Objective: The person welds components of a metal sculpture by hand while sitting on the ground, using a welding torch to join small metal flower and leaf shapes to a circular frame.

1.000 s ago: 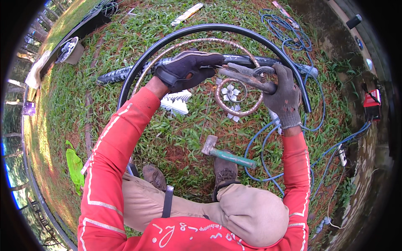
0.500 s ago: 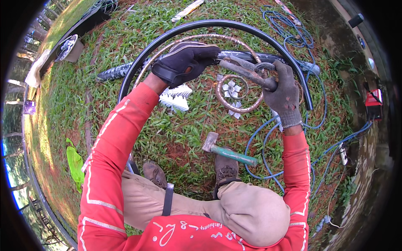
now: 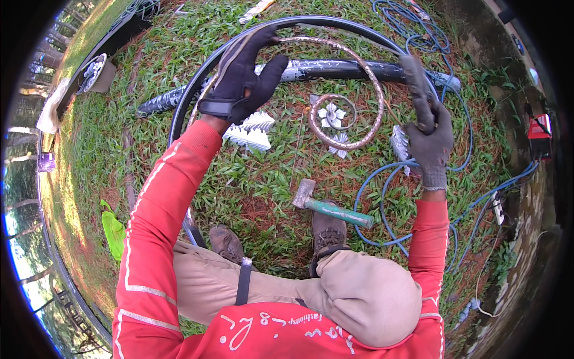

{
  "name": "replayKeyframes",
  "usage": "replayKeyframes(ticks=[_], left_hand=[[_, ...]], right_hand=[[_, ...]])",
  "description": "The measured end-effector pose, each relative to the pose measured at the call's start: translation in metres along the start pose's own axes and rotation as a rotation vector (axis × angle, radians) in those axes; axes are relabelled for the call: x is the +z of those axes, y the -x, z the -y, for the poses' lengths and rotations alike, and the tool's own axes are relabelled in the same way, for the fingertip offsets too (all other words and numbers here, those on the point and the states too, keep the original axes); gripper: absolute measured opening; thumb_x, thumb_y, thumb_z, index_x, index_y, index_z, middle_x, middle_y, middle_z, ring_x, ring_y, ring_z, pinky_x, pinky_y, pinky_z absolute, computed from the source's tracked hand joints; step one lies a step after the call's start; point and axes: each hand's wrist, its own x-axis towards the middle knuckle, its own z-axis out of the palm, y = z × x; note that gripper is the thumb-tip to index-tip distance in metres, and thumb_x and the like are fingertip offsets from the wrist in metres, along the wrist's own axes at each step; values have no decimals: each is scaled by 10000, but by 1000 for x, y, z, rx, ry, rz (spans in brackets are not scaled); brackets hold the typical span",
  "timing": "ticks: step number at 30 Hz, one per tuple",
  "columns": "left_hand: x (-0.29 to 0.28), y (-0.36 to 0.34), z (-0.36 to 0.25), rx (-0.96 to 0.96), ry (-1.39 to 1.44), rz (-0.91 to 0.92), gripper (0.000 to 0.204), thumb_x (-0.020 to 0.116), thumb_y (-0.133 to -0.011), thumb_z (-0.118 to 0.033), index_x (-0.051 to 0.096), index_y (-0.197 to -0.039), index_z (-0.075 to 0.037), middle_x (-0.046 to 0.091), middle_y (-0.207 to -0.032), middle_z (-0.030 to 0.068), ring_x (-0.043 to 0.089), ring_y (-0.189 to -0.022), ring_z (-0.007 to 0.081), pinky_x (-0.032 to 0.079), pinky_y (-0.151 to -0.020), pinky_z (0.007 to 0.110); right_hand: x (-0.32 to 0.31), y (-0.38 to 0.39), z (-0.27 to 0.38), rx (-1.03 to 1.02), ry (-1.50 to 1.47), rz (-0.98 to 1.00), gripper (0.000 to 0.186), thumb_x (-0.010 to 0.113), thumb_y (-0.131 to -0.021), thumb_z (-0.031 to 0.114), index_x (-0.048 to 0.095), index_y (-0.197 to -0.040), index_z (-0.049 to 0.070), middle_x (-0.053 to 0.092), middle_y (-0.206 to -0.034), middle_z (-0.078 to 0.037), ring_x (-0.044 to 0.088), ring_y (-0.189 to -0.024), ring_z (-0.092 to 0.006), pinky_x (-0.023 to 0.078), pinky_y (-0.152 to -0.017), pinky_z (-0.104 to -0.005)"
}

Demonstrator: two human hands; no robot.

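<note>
My left hand (image 3: 248,78), in a dark glove, is open over the upper left of a coppery metal scroll (image 3: 381,96). Its thumb stands apart from the fingers, which hide part of the rod; whether they touch it I cannot tell. On the right, my right hand (image 3: 431,140), in a worn grey glove, is closed round a dark tong-like clamp (image 3: 415,78), tilted upward near the right end of the black tube hoop (image 3: 287,22). Silver metal flowers (image 3: 330,115) lie at the scroll's inner curl. A thick black tube (image 3: 335,69) lies across behind it.
A green-handled hammer (image 3: 338,212) lies by my right shoe (image 3: 329,230). Silver leaf pieces (image 3: 251,131) rest in the grass. Blue cables (image 3: 371,185) loop at right, toward a red box (image 3: 539,136). A bucket (image 3: 98,75) stands far left, beyond a green cloth (image 3: 112,233).
My hands have moved apart. The left has lifted up and left, its thumb spreading; the right has swung the clamp right, away from the scroll, and turned it upward.
</note>
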Motion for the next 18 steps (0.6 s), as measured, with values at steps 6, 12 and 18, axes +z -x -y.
replayKeyframes(ticks=[6,12,18], left_hand=[[64,81,8,-638,-33,740,512,779,-994,-489,825,-1147,-3,833,-1005,179,783,-887,301,617,-893,480],[129,178,-46,-669,-23,1341,544,744,-985,-552,868,-1136,-45,844,-1062,232,809,-965,406,629,-910,505],[181,194,-83,-989,201,833,478,791,-976,-465,836,-1121,-12,838,-1026,222,814,-961,369,608,-873,486]], right_hand=[[-84,71,-52,1046,-425,181,535,835,-927,133,669,-1423,21,741,-1060,-70,709,-792,-182,610,-654,-341],[-120,170,-80,1418,-784,-64,416,753,-1028,125,639,-1418,40,771,-1189,-106,618,-699,-132,544,-546,-309],[-119,265,-93,1566,-1000,-175,432,690,-1053,148,610,-1456,17,774,-1262,-163,632,-687,-144,572,-543,-320]])
